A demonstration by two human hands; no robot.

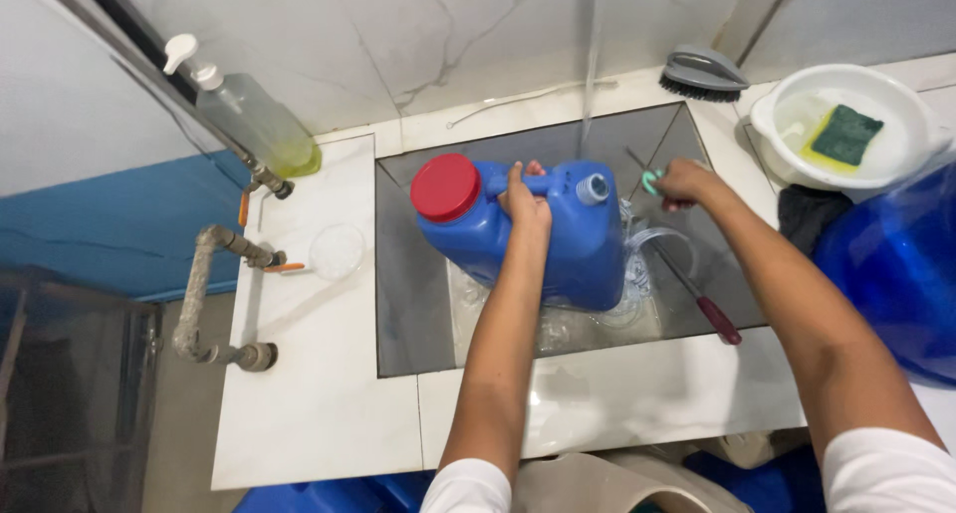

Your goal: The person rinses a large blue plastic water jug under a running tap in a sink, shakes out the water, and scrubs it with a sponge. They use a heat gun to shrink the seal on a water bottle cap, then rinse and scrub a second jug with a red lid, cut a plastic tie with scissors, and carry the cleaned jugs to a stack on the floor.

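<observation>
Where the sink sits: sunk into the white tiled desk (pixel 319 413), the grey basin (pixel 408 304) holds the blue jerrycan (pixel 543 239) lying tilted on its side.
Jerrycan: its red cap (pixel 445 187) points left, and a small open spout (pixel 594 187) shows by the handle on top.
Left hand (pixel 525 202): closed around the jerrycan's handle, fingers wrapped over it, forearm reaching straight in from below.
Right hand (pixel 685 182): closed on a small green thing (pixel 650 182) that I cannot make out, held just right of the spout; the arm comes in from the lower right.
In the basin: a clear hose (pixel 652 242) curls beside the can, and a long tool with a dark red handle (pixel 719 320) lies slanted across the right side.
Left of the sink: a soap pump bottle (pixel 249 115) leans by the wall, near metal pipes (pixel 204 284) and a clear round lid (pixel 337 251).
Right of the sink: a grey brush (pixel 703 75), and a white bowl (pixel 896 159) with a green sponge (pixel 844 136) in it.
Far right: a large blue container (pixel 896 274) stands close to the right arm.
</observation>
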